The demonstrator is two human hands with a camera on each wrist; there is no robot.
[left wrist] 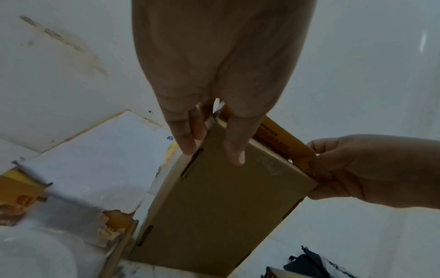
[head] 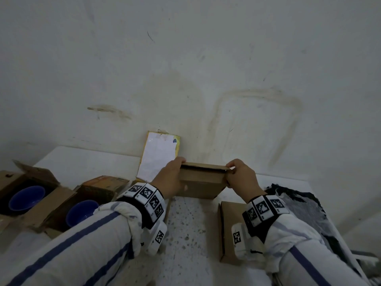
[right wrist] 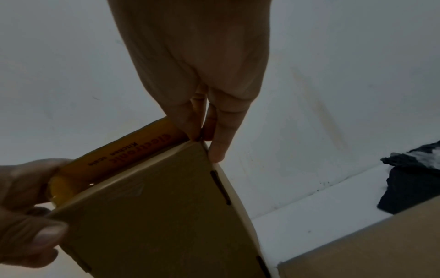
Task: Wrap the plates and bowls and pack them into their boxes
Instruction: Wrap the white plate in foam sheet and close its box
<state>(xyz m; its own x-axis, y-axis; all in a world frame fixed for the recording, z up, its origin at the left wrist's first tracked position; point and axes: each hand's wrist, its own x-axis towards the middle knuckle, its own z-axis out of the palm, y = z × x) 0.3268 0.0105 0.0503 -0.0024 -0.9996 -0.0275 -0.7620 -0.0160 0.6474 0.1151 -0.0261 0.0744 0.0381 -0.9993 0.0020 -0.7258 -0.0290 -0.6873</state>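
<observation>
A flat brown cardboard box [head: 201, 183] stands on its edge on the white table [head: 86, 159] near the wall. My left hand [head: 172, 178] grips its upper left corner, and my right hand [head: 240, 176] pinches its upper right corner. In the left wrist view the left hand's fingers [left wrist: 234, 152] lie on the box's [left wrist: 221, 205] brown face, with an orange printed flap [left wrist: 278, 139] along its top. The right wrist view shows the right hand's fingers [right wrist: 218, 144] at the box's [right wrist: 161, 216] corner beside the orange flap [right wrist: 123, 156]. Two blue bowls [head: 26, 198] [head: 81, 212] sit in open boxes at the left.
A white-faced flat package [head: 158, 155] leans against the wall behind the box. Another brown box [head: 228, 230] lies under my right wrist. A dark crumpled sheet [head: 303, 205] lies at the table's right side. One more box [head: 103, 186] stands between the bowls and my left wrist.
</observation>
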